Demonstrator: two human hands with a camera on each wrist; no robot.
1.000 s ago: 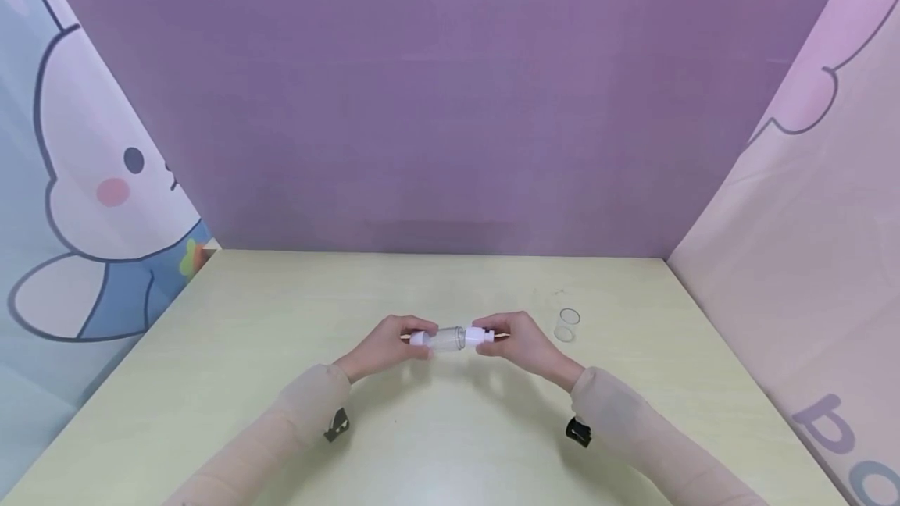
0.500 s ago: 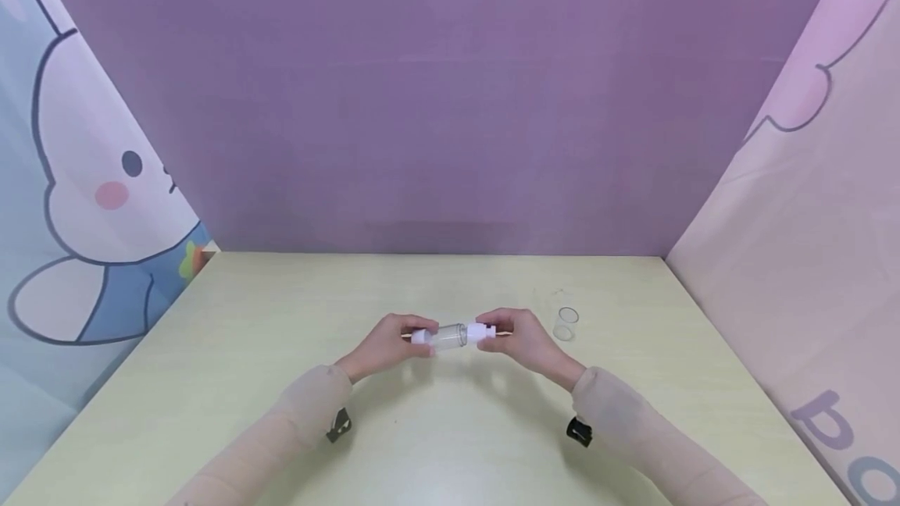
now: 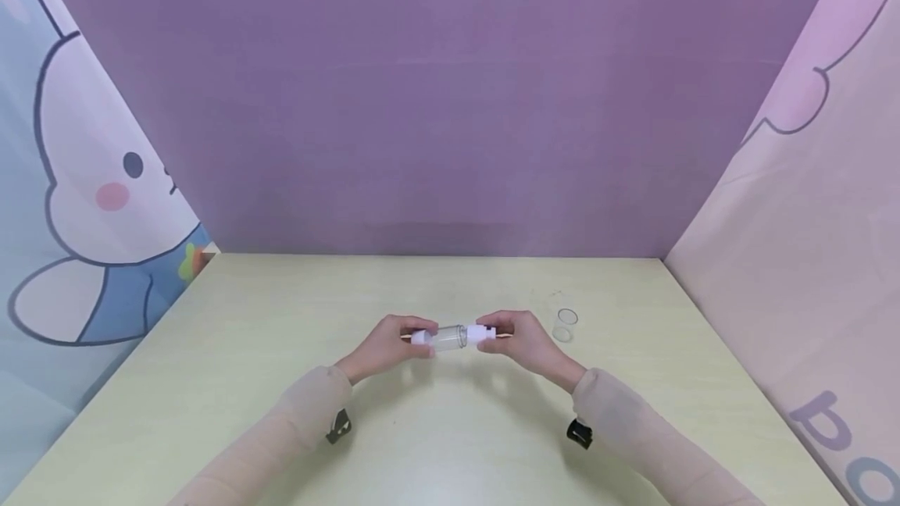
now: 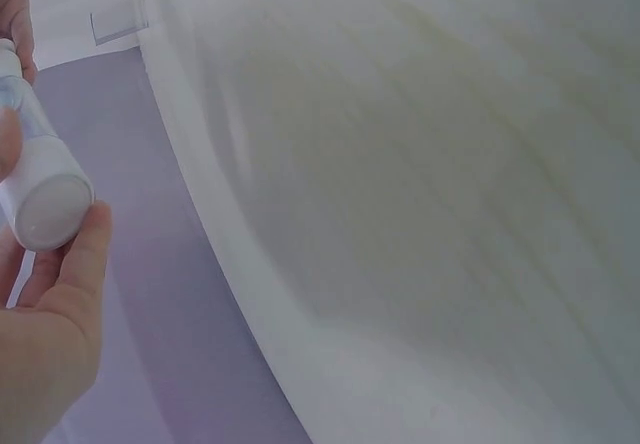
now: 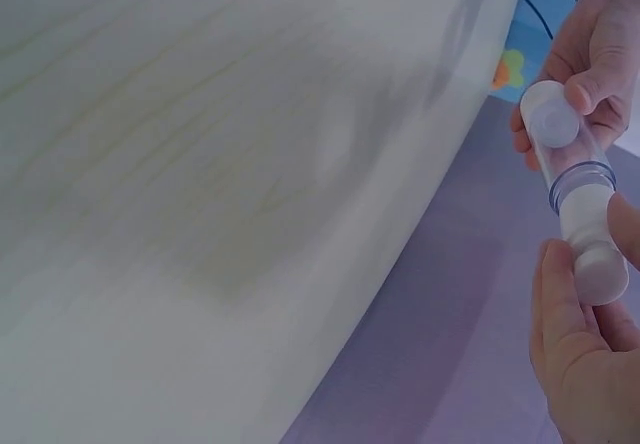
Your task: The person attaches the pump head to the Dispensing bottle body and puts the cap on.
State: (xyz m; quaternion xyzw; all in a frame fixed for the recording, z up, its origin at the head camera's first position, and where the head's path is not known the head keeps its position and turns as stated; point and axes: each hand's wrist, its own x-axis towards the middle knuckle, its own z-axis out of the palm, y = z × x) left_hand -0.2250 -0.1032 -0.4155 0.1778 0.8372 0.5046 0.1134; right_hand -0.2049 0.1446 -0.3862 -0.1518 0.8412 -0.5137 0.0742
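Note:
A small clear bottle [image 3: 447,338] lies sideways between my hands, held above the table. My left hand [image 3: 383,348] grips its white base [image 3: 420,337], thumb on one side and fingers on the other. At the opposite end, my right hand [image 3: 526,343] pinches the white pump head [image 3: 480,334], which meets the bottle's neck. The right wrist view shows the clear barrel [image 5: 572,156] and a ring at the neck; whether the pump head is threaded on, I cannot tell. In the left wrist view the round underside of the white base [image 4: 55,212] faces the camera.
A clear cylindrical cap [image 3: 563,333] stands on the pale table [image 3: 436,443], right of my right hand. A purple panel [image 3: 443,100] rises behind the table. Printed cloth hangs at the left [image 3: 105,139] and right sides.
My right hand's fingers have shifted slightly right along the pump head. The bottle and my left hand have barely moved, and the clear cap stays in place.

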